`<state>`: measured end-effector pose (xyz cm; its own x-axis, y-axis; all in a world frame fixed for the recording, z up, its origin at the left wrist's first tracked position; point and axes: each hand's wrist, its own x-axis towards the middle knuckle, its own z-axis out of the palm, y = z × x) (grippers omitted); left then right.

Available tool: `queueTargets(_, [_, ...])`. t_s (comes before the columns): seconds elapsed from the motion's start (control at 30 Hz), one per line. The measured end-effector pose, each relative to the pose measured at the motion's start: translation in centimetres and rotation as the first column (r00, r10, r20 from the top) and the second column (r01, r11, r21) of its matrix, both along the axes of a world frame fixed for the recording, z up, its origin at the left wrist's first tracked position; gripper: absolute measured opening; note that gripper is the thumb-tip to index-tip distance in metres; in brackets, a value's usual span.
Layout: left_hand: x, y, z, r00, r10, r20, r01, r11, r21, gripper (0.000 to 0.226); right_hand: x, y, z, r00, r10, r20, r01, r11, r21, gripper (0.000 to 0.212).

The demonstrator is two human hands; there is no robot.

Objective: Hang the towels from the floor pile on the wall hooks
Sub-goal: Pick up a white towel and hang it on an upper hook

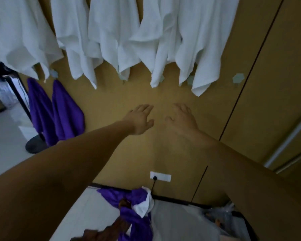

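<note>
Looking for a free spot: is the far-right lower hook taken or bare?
Bare. The hook shows in full with nothing draped on it. The nearest white towel hangs to its left, clear of it.

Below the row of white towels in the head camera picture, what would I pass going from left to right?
Two purple towels hanging on the wall → left hand, open and empty → right hand, open and empty → bare wall hook → white rail at the far right edge.

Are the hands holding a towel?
No, the left hand and the right hand are both open with spread fingers in front of the wall, holding nothing.
</note>
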<state>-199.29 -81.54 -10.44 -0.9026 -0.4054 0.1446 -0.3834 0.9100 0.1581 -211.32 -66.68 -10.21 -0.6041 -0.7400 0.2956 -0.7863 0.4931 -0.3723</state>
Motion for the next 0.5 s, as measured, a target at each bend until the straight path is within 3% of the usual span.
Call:
queueTargets(0.13, [3.1,-3.1,-5.0,0.995,0.069,0.072,-0.071,0.997,0.022,0.070,2.4,-3.0,-3.7,0.997,0.029,0.072,-0.034,0.996,0.081,0.061])
queueTargets(0.33, [6.6,-9.3,-14.9,0.978,0.084,0.192,-0.124,0.970,0.209,0.071,5.5,-10.5,-11.9,0.969,0.076,0.235,-0.131,0.965,0.226,0.063])
queueTargets(0.5, [8.0,-13.5,-24.2,0.939,0.011,0.343,-0.121,0.945,0.303,0.069,7.9,-14.6,-21.5,0.931,0.087,0.355,-0.229,0.897,0.379,0.062])
